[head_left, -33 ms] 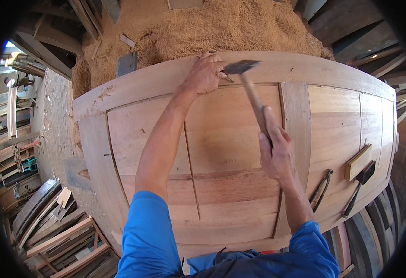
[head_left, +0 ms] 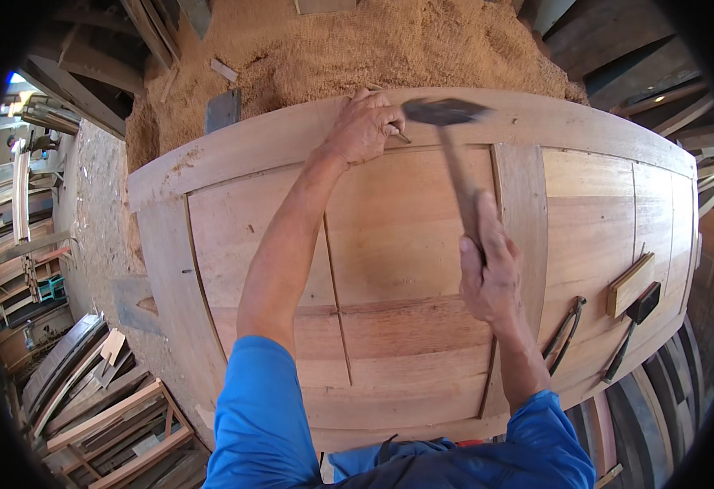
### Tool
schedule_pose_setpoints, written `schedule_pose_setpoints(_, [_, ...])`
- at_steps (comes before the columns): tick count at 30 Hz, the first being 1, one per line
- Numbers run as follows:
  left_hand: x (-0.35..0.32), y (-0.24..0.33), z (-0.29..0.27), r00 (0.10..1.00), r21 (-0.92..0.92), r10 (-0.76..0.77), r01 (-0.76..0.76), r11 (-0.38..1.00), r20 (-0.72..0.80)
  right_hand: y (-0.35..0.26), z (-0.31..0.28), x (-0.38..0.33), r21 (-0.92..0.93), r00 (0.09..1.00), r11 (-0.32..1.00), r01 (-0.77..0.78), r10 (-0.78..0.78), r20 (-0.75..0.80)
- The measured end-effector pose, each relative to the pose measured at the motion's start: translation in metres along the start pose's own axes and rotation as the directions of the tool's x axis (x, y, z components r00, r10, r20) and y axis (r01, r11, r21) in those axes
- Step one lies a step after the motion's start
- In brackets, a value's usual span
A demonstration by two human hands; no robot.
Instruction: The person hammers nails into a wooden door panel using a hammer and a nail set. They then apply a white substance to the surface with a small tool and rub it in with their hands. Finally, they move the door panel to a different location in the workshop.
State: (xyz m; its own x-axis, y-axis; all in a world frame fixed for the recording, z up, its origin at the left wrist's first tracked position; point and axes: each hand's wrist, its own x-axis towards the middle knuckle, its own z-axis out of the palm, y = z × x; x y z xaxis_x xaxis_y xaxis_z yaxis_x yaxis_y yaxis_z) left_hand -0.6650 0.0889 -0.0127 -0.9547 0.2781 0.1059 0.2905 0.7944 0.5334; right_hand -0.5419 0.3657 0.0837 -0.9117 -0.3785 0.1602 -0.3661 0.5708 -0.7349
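A large wooden panelled door (head_left: 410,220) lies flat in front of me. My left hand (head_left: 363,129) rests on its far rail with the fingers closed round a thin brownish rod (head_left: 403,138). Only the rod's tip shows past the fingers, so its exact kind is unclear. My right hand (head_left: 489,269) grips the wooden handle of a hammer (head_left: 459,175). The dark hammer head, smeared by motion, is just right of my left hand, apart from the fingers.
Pincers (head_left: 565,330), a wooden block (head_left: 630,285) and a black-headed hammer (head_left: 632,332) lie on the door's right part. Sawdust (head_left: 373,49) is heaped beyond the far edge. Stacked timber (head_left: 121,432) stands at lower left, with more boards at right.
The hammer head has shifted right, away from my left hand, and is more blurred. My right hand has moved slightly with it; my left hand stays nearly still.
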Motion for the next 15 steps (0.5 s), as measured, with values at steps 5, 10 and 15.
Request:
schedule_pose_setpoints(5, [0.006, 0.002, -0.001, 0.999, -0.057, -0.013, 0.015, 0.998, 0.035, 0.027, 0.02, -0.015, 0.021, 0.984, 0.995, 0.097, -0.093, -0.151])
schedule_pose_setpoints(10, [0.008, 0.003, -0.006, 0.997, 0.027, 0.014, -0.016, 1.0, 0.076, 0.022, 0.02, -0.015, -0.016, 0.998, 0.998, -0.069, 0.068, -0.014])
schedule_pose_setpoints(15, [0.005, 0.005, -0.009, 0.996, 0.012, 0.029, -0.03, 0.999, 0.081, 0.024, 0.014, 0.002, -0.149, 0.972, 0.977, -0.154, 0.176, 0.152])
